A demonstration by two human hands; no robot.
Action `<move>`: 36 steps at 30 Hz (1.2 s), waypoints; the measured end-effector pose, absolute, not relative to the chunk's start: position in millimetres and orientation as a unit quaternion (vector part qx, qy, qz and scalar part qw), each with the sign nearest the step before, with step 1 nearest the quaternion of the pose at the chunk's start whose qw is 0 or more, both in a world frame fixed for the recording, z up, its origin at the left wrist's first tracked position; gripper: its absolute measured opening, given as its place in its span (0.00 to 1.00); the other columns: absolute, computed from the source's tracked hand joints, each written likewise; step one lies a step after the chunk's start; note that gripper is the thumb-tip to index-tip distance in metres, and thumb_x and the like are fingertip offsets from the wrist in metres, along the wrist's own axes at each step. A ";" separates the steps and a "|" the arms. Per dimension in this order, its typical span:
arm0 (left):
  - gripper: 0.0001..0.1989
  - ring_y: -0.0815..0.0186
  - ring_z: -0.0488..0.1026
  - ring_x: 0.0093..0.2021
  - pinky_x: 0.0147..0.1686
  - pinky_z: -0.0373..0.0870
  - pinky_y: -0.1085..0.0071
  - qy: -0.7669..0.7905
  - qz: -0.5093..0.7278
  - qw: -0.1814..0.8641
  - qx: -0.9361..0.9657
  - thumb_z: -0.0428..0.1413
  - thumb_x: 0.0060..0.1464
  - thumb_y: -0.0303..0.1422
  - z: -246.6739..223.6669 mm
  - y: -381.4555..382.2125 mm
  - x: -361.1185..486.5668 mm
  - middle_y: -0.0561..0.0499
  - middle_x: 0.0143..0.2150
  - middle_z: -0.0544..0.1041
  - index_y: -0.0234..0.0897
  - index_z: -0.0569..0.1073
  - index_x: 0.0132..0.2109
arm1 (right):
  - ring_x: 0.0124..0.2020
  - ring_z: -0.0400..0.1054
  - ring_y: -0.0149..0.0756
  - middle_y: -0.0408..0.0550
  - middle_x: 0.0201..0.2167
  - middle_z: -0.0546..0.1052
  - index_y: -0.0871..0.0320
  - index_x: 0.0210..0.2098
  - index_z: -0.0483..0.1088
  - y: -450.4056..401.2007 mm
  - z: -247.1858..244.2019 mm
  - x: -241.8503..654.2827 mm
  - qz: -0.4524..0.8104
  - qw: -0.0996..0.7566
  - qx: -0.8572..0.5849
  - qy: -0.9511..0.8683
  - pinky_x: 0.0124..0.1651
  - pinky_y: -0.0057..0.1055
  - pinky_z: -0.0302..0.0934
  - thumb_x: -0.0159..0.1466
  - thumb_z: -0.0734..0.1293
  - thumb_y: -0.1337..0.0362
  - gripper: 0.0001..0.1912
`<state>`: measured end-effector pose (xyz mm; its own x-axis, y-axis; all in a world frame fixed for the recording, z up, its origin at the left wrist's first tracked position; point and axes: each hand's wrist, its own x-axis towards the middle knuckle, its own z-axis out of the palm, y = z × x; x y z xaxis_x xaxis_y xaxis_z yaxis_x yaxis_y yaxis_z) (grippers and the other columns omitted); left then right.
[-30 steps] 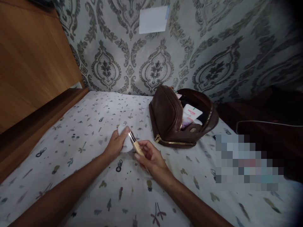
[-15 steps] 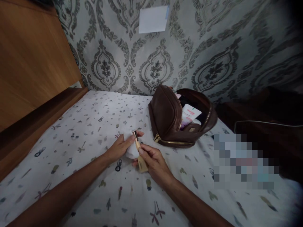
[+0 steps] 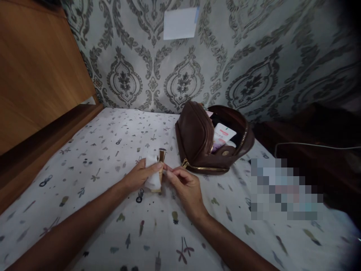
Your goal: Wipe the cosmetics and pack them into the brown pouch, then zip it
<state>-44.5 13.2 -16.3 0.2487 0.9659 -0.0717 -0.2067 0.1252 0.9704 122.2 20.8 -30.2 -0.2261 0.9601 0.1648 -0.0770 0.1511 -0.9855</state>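
My left hand is closed around a white tissue and a beige cosmetic tube with a shiny gold cap. The tube stands nearly upright, cap at the top, its lower part partly covered by the tissue. My left thumb presses across the tissue near the cap. Just right of the tube, my right hand has thumb and fingertips pinched together; what is between them, perhaps an edge of the tissue, is too small to make out.
Beyond my right hand stands a brown zip bag, unzipped, with a white tube and other items inside. A patterned sheet covers the surface. Wooden furniture borders the left; a blurred-out patch and a pale cable lie right.
The tube has turned more upright, its cap now pointing up. My right hand has let go of the tube's body and moved slightly right, into a pinch beside it.
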 end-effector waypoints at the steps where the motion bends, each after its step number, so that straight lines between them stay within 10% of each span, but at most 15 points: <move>1: 0.21 0.66 0.72 0.28 0.31 0.68 0.70 0.410 0.459 0.628 0.476 0.58 0.55 0.49 -13.9 13.7 -47.1 0.48 0.28 0.76 0.33 0.77 0.35 | 0.27 0.65 0.32 0.41 0.22 0.69 0.56 0.22 0.69 20.5 -28.5 123.8 0.514 0.498 -0.391 -0.579 0.32 0.28 0.60 0.59 0.71 0.52 0.17; 7: 0.15 0.66 0.69 0.27 0.29 0.62 0.73 0.482 0.349 0.485 0.641 0.55 0.58 0.45 14.5 8.8 -51.6 0.52 0.27 0.73 0.37 0.75 0.34 | 0.27 0.62 0.31 0.42 0.31 0.69 0.52 0.52 0.68 19.8 -22.8 129.6 0.525 0.513 -0.353 -0.580 0.27 0.27 0.58 0.63 0.69 0.53 0.21; 17: 0.08 0.56 0.71 0.36 0.31 0.59 0.67 0.508 0.105 -0.004 0.855 0.52 0.55 0.23 12.6 1.9 -51.6 0.45 0.37 0.76 0.37 0.71 0.41 | 0.23 0.62 0.30 0.39 0.24 0.69 0.55 0.35 0.68 17.1 -29.5 127.5 0.510 0.489 -0.358 -0.610 0.25 0.27 0.58 0.63 0.68 0.53 0.12; 22: 0.08 0.53 0.70 0.39 0.38 0.63 0.62 0.518 0.097 -0.090 0.845 0.51 0.54 0.21 13.0 13.0 -73.5 0.44 0.36 0.76 0.38 0.70 0.38 | 0.21 0.63 0.29 0.39 0.23 0.69 0.54 0.34 0.66 17.9 -30.8 126.5 0.526 0.507 -0.373 -0.572 0.23 0.27 0.58 0.62 0.69 0.50 0.15; 28: 0.11 0.56 0.72 0.39 0.33 0.62 0.67 0.645 0.224 -0.004 0.730 0.53 0.51 0.23 13.0 20.1 -91.3 0.47 0.40 0.77 0.40 0.72 0.42 | 0.21 0.64 0.29 0.40 0.22 0.72 0.54 0.34 0.64 19.1 -29.3 125.7 0.552 0.502 -0.363 -0.558 0.23 0.26 0.58 0.63 0.68 0.49 0.16; 36: 0.22 0.64 0.75 0.33 0.33 0.67 0.71 0.536 0.560 0.476 0.416 0.60 0.45 0.29 10.2 24.1 -73.0 0.53 0.33 0.79 0.38 0.70 0.50 | 0.22 0.65 0.28 0.41 0.27 0.73 0.55 0.36 0.65 16.0 -34.7 121.1 0.612 0.427 -0.330 -0.578 0.21 0.23 0.56 0.62 0.69 0.48 0.18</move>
